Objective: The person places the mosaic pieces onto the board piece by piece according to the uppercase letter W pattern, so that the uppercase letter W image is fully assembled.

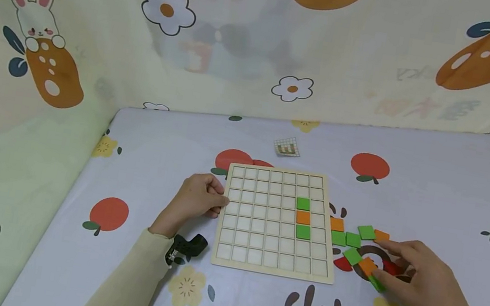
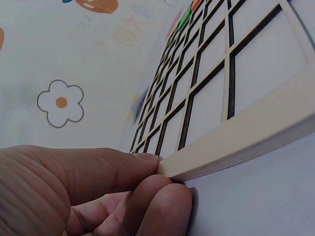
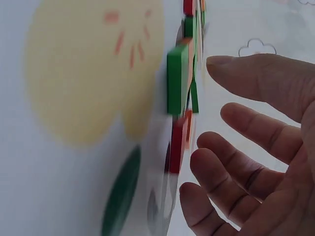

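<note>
A pale wooden grid board (image 1: 272, 269) lies on the table, with a column of green (image 1: 303, 204), orange (image 1: 303, 217) and green tiles (image 1: 303, 232) toward its right side. My left hand (image 1: 199, 199) pinches the board's left edge. Seen in the left wrist view, thumb and fingers (image 2: 170, 201) meet at the frame's corner. My right hand (image 1: 421, 282) hovers over loose orange and green square tiles (image 1: 353, 240) right of the board. Its thumb and fingers (image 3: 261, 76) are spread and relaxed in the right wrist view, holding nothing, beside a green tile (image 3: 176, 81).
A small clear packet (image 1: 286, 147) lies behind the board. The white tablecloth (image 1: 450, 196) carries printed fruit, flowers and dark branching figures. A patterned cloth (image 1: 226, 91) hangs behind the table.
</note>
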Motion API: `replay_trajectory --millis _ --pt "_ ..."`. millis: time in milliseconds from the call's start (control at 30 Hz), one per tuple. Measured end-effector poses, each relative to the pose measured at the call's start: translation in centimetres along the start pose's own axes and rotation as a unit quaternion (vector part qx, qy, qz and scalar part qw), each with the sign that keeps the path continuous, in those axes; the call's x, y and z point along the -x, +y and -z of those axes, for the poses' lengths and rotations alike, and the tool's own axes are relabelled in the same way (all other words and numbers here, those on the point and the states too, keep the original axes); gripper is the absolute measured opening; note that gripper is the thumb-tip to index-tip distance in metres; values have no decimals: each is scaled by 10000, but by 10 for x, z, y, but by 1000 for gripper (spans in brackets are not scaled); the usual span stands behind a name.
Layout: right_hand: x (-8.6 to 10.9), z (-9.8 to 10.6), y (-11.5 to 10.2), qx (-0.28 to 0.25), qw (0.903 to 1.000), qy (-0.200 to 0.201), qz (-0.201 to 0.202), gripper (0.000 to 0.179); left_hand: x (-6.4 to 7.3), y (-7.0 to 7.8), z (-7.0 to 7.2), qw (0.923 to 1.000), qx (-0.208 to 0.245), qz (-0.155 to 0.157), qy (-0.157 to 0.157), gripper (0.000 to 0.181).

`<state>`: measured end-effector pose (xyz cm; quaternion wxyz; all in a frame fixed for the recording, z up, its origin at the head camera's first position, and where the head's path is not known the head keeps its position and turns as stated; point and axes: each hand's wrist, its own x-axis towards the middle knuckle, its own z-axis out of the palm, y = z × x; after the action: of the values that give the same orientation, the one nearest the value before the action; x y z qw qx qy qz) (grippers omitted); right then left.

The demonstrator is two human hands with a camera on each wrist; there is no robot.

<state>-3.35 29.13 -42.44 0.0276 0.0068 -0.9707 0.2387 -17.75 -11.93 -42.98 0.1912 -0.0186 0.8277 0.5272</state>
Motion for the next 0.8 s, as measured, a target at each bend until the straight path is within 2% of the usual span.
replay_trajectory --millis 167,333,467,800 --pt "3 1 10 150 9997 -9 -192 52 -1 -1 1 10000 8 -38 -17 16" --pt "3 2 17 248 9983 -304 -420 46 0 -1 0 10000 9 -25 -18 16" --pt "1 4 19 303 9963 -558 -584 43 0 -1 0 10000 15 -44 -18 16" --pt "-4 5 19 276 9933 -705 -873 34 -1 -2 0 10000 35 -39 -8 17"
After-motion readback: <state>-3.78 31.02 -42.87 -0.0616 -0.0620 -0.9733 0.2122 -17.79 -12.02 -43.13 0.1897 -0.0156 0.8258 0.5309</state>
